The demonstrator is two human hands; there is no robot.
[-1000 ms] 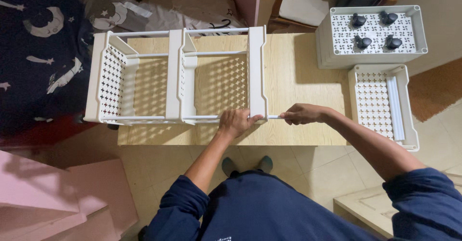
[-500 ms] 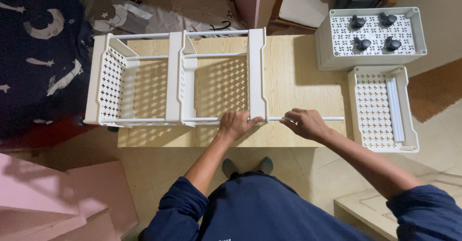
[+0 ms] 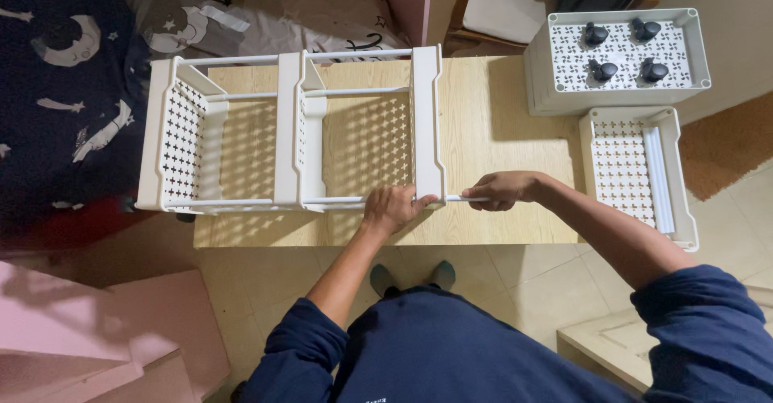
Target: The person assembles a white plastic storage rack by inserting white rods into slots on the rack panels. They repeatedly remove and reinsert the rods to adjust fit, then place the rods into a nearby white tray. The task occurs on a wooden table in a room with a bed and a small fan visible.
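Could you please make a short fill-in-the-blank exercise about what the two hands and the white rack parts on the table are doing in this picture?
1. The left hand grips the corner of the white ______ panel of the rack.
2. The right hand holds a thin white ______ that sticks out of that corner.
3. The rack lies on a ______ table.
4. Four black ______ sit in the tray at the upper right.

Missing words: perforated; rod; wooden; wheels

Person in a dark navy long-sleeved top
Both sleeves are pushed up to the elbows, forearms bare; left hand and right hand wear nothing.
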